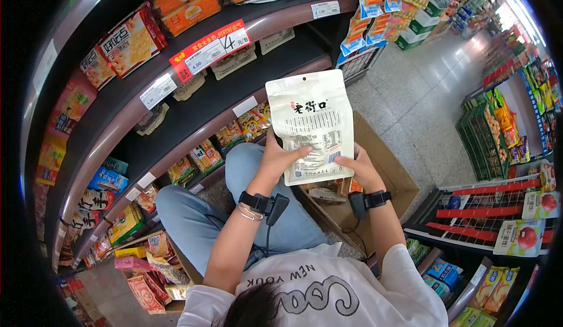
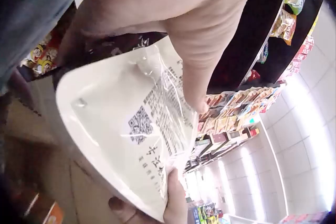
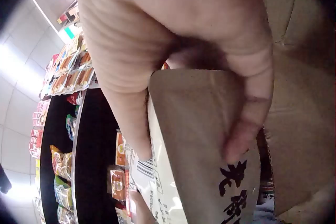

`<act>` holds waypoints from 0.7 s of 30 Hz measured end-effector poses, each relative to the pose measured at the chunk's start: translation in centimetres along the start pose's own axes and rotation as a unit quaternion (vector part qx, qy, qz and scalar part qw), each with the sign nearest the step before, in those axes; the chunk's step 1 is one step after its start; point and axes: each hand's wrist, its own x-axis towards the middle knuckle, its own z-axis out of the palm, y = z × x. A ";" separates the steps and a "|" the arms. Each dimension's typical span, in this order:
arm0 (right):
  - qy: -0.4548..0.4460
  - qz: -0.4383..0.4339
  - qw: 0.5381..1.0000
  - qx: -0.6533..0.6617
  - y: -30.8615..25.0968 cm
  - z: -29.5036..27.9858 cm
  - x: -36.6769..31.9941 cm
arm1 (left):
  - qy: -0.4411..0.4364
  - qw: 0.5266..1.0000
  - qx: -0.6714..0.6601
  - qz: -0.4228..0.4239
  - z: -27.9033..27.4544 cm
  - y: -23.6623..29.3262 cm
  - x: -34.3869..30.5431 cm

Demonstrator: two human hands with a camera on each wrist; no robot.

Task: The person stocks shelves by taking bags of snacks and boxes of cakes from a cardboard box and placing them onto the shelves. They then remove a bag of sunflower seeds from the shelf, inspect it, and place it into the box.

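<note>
A cream snack pouch (image 1: 314,124) with black brush lettering, printed text and a barcode is held upright in front of the lap. My left hand (image 1: 280,158) grips its lower left side, thumb lying across the printed face. At the lower right edge my right hand (image 1: 362,167) pinches it, thumb on the face near the barcode. In the left wrist view, a QR code shows on the pouch (image 2: 139,124) beside the left thumb. The right wrist view has the brown side of the pouch (image 3: 202,124), with the fingers behind it and the thumb on the printed side.
An open cardboard box (image 1: 387,195) with packets inside stands on the floor under the pouch. Curved store shelves (image 1: 234,98) with snack packs and price tags rise at the left. A green crate (image 1: 482,142) and a wire rack (image 1: 487,209) stand at the right, along the tiled aisle (image 1: 404,98).
</note>
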 end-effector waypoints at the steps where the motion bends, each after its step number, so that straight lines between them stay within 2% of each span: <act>1: 0.000 -0.006 1.000 -0.008 -0.2 0.2 -0.1 | 0.005 1.000 0.001 -0.001 -0.1 -0.2 0.0; 9: -0.022 -0.010 0.999 -0.037 -2.0 1.7 0.2 | 0.022 1.000 -0.006 0.012 -1.1 1.4 -0.2; 14: -0.091 0.030 0.990 -0.107 -3.5 3.7 1.6 | 0.046 0.998 -0.032 -0.005 -3.8 1.8 -0.1; 17: -0.130 0.021 0.982 -0.133 -4.0 4.4 2.5 | 0.040 0.998 -0.039 0.000 -5.0 2.4 -0.4; 21: -0.134 -0.002 0.984 -0.118 -3.7 4.6 3.2 | 0.020 0.996 -0.086 0.007 -5.9 3.4 -0.8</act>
